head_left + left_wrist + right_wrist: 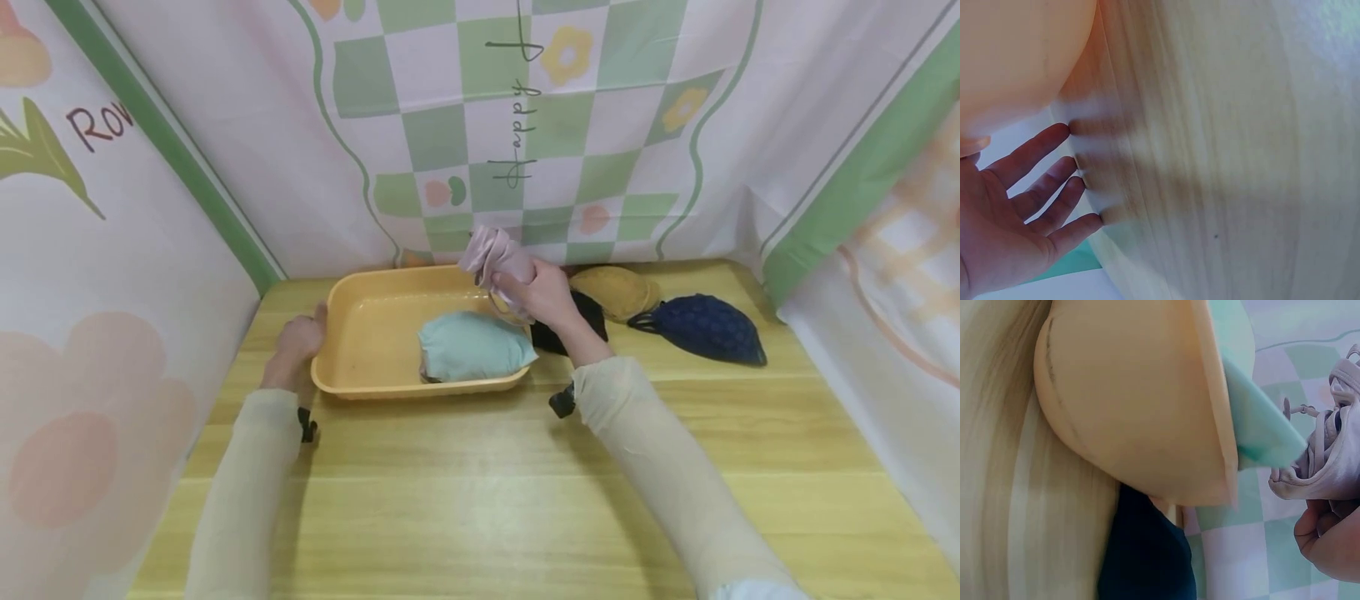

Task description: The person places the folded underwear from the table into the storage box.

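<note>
My right hand point(542, 292) grips a bunched lilac cloth item point(491, 257) above the back right corner of a yellow plastic tray point(367, 329). Thin straps with a small slider show on the lilac item point(1335, 456) in the right wrist view; its exact kind is unclear. In the tray's right part lies a mint-green fabric bundle point(476, 346), one corner poking over the rim. My left hand point(298, 340) is at the tray's left end. In the left wrist view its fingers point(1054, 194) are loosely extended below the rim, while the thumb is mostly hidden at the rim.
Right of the tray lie a black cloth item point(588, 315), partly behind my right wrist, a mustard-yellow one point(615, 290) and a navy one point(705, 327) with thin loops. A printed curtain point(435, 137) hangs along the back edge of the wooden table point(480, 492).
</note>
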The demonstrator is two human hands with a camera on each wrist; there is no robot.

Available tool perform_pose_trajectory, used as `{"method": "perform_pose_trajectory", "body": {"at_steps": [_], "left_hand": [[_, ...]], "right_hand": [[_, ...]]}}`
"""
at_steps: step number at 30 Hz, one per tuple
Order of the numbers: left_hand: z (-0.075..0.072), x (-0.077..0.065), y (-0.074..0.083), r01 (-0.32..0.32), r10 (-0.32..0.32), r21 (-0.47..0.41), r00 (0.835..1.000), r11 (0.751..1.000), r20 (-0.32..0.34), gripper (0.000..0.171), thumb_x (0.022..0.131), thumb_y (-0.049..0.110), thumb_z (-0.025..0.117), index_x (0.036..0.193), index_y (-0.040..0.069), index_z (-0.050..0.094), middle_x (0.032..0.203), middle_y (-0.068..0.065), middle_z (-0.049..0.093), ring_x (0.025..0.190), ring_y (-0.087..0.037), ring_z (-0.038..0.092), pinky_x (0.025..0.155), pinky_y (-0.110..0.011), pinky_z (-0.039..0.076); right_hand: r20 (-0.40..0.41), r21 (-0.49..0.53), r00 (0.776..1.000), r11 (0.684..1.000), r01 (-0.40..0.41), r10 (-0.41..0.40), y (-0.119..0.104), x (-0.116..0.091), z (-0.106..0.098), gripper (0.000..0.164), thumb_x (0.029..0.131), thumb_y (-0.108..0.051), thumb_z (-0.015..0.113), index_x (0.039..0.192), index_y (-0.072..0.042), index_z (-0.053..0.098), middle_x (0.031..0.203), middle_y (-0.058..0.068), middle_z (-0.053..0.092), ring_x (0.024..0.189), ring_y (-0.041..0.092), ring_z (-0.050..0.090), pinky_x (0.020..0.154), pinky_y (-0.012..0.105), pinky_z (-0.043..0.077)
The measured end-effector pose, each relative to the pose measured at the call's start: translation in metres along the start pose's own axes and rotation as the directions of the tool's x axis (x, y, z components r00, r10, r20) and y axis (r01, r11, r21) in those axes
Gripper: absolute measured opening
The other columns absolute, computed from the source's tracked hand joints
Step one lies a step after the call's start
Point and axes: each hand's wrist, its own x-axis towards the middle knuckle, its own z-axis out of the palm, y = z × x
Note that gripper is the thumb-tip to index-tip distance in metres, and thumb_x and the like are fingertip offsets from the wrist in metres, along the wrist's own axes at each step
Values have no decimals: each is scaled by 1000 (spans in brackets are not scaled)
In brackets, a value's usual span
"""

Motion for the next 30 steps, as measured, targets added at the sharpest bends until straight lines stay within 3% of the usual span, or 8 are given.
{"method": "perform_pose_trajectory", "body": {"at_steps": [7,15,21,26,30], "left_hand": [[-2,1,1,-4,4,-16,1000,1000,0,94,101,59,-4,141,-11,45,143,-36,46,133,-52,44,117,-59,33],[-5,1,1,4,-4,-4,1000,1000,-7,90,102,56,-2,141,-11,45,144,-37,45,133,-53,44,116,-59,33],[-3,2,-2,11,-11,5,1000,1000,-5,96,100,59,-5,140,-12,46,142,-38,46,133,-53,44,116,-58,34],[-1,1,-1,3,-3,11,1000,1000,-15,98,100,60,-6,138,-13,47,140,-39,47,130,-54,46,114,-59,36],[-1,0,0,5,-5,5,1000,1000,-22,95,101,58,-4,136,-13,49,139,-38,49,129,-53,48,113,-59,37]], "right_hand": [[47,-36,999,999,8,-6,-9,13,8,48,86,-51,70,105,-7,67,93,14,71,73,26,66,57,34,55],[77,-131,996,990,45,-35,-17,21,16,49,88,-47,70,116,-7,67,101,14,71,84,28,66,69,38,56],[120,-209,991,974,83,-59,-16,26,25,48,88,-47,71,115,-7,67,101,13,72,86,28,66,75,41,55],[142,-304,982,939,163,-124,-11,33,33,42,86,-45,73,102,-6,68,95,13,72,84,29,66,79,43,54],[195,-450,969,864,227,-153,-10,38,38,46,84,-47,75,110,-9,69,105,13,72,97,32,66,88,48,52]]}}
